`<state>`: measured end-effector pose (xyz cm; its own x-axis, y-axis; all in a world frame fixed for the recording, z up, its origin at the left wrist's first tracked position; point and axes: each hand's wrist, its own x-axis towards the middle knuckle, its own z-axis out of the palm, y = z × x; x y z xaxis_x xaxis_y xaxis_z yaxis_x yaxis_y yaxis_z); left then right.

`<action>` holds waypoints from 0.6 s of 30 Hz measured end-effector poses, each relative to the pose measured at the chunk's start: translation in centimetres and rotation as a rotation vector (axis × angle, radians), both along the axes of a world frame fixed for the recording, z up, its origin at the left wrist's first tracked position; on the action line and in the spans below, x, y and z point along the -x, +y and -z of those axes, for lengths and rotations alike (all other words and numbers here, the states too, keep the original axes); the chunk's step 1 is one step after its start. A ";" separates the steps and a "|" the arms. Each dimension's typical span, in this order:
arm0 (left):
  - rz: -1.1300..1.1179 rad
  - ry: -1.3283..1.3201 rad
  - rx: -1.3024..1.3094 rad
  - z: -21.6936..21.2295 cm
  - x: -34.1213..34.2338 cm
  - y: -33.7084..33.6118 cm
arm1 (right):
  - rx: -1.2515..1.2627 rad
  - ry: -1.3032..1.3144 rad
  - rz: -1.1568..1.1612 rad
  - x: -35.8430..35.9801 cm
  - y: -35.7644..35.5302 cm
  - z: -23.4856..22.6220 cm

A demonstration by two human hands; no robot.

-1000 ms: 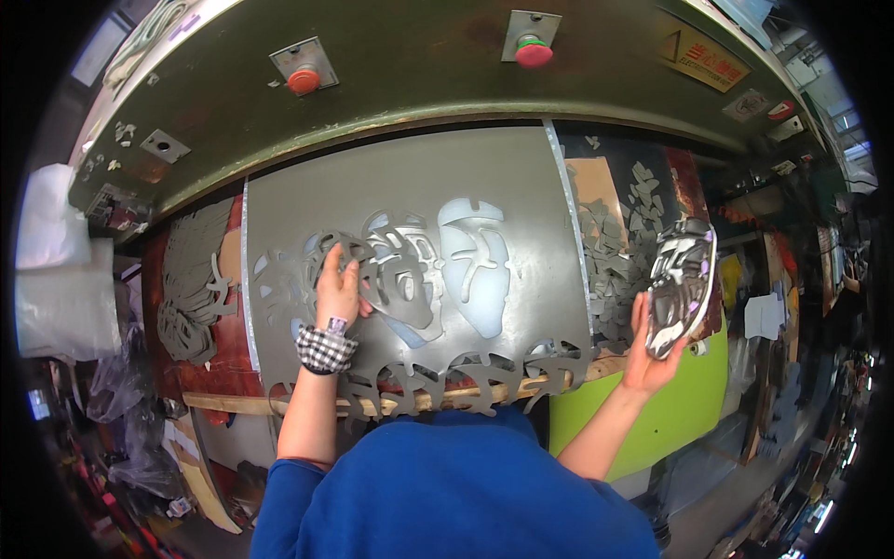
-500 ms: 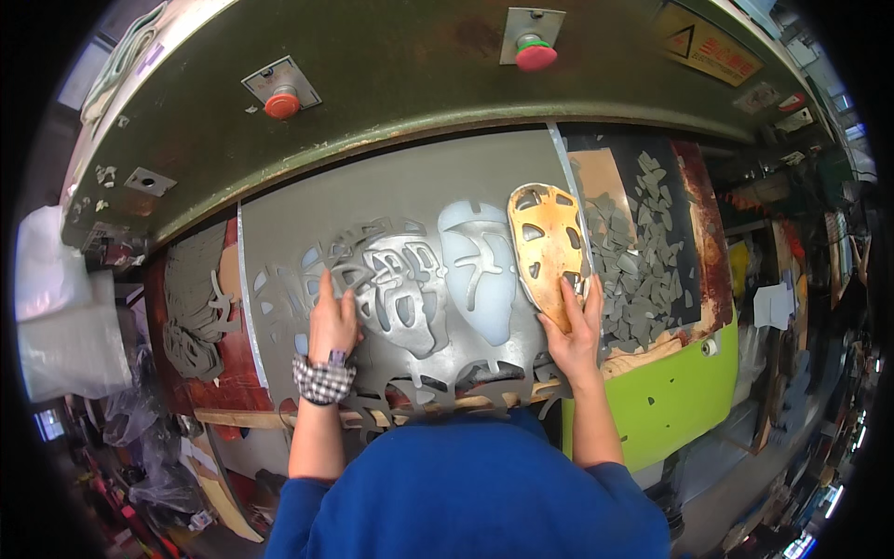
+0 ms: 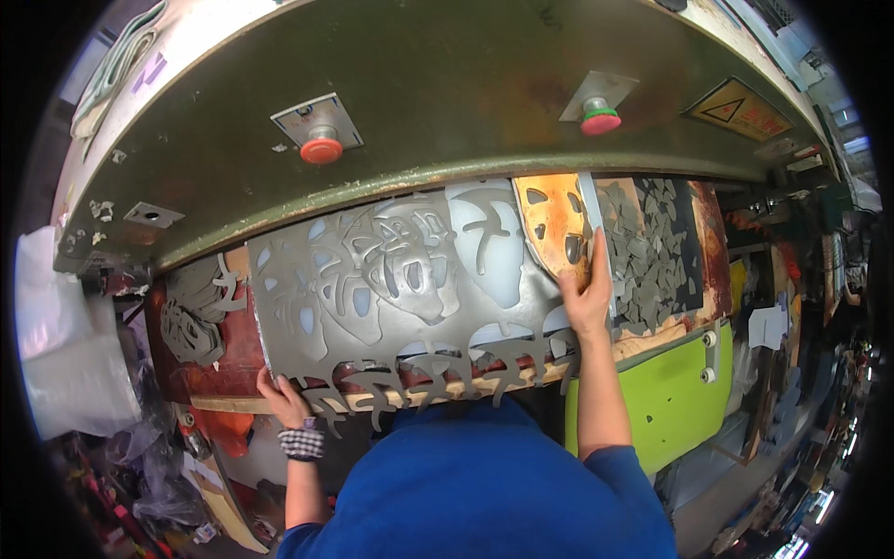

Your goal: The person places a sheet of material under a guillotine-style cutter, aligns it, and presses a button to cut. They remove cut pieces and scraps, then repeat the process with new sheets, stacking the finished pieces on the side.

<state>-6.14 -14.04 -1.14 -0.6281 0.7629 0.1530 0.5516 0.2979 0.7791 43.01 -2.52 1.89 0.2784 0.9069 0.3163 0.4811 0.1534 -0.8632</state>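
Right hand [image 3: 589, 291] is gripping a yellow, elongated, metal-looking plate [image 3: 555, 216], probably stiff and weighty, by its near rim, likely the surest hold, over a grey, perforated sheet [image 3: 410, 339]; left hand [image 3: 285, 402] is meeting the sheet's near-left corner, closure unclear.

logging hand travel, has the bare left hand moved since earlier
Yes: against the pale wooden front strip, the bare left hand has come leftward and nearer, from over the dark grey perforated sheet to the strip.
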 end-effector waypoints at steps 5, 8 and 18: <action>-0.016 0.138 -0.108 1.3 -0.2 -0.7 | -0.089 0.161 0.368 0.2 2.9 -3.4; -0.004 0.107 -0.161 -0.3 0.3 -0.7 | -0.372 -0.235 0.349 1.4 4.9 -8.2; -0.043 0.239 -0.036 -2.3 0.6 4.7 | -0.395 -0.409 0.394 3.6 6.1 -10.2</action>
